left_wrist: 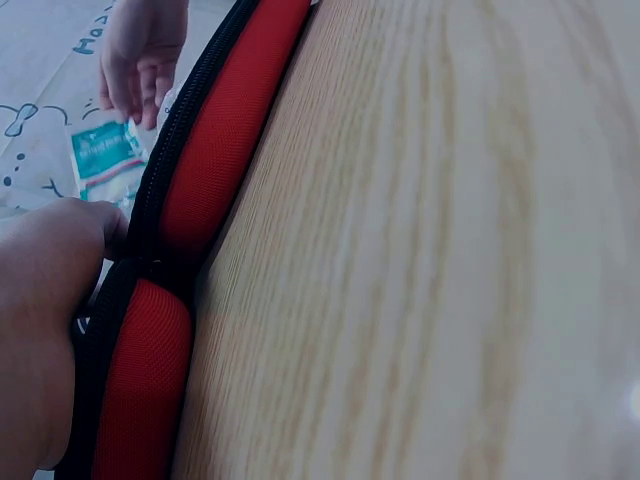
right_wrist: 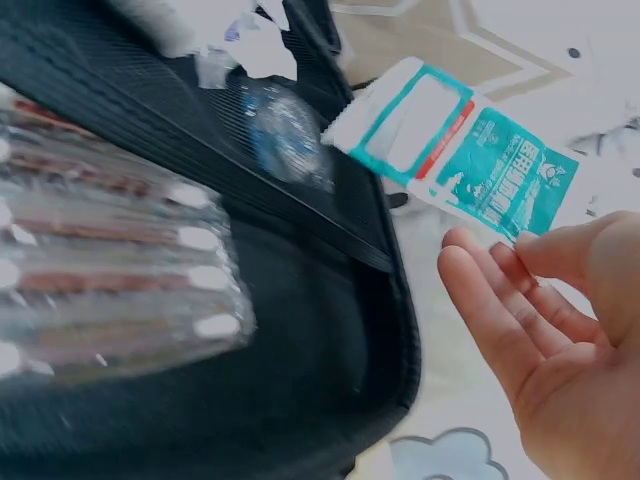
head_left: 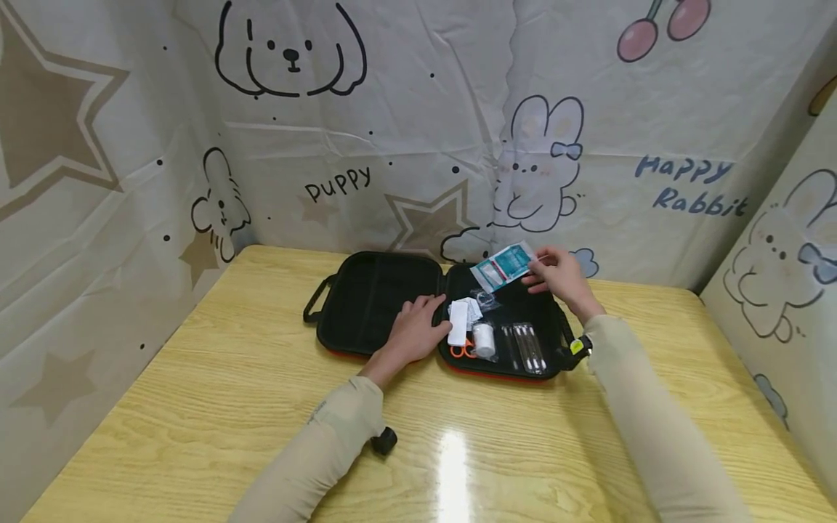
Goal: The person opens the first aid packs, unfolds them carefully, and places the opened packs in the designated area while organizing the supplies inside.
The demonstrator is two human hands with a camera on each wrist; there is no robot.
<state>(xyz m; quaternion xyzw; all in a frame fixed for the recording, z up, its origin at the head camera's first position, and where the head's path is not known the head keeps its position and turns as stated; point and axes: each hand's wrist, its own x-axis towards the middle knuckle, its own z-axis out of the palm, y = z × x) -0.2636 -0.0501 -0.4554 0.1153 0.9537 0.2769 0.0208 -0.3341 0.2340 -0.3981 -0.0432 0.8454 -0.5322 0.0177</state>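
A black zip case (head_left: 375,301) with red outer sides lies unfolded on the table. My right hand (head_left: 556,276) pinches a corner of a teal and white packet (right_wrist: 470,150) between thumb and fingers, above the far edge of the case's right half. Across the middle fold my left hand (head_left: 417,330) rests on the case, fingers extended. In the right half are clear-wrapped cotton swabs (right_wrist: 120,260), a white roll (head_left: 484,340), a white strip (head_left: 458,323), orange-handled scissors (head_left: 460,351) and a small clear bag (right_wrist: 288,135). The left half's inside is partly hidden by my left hand.
The case stands on a wood-grain table (head_left: 216,407), near its far edge. Carry handles (head_left: 316,299) stick out from the case's sides. A printed cloth (head_left: 405,131) with cartoon animals hangs behind the table and along both sides.
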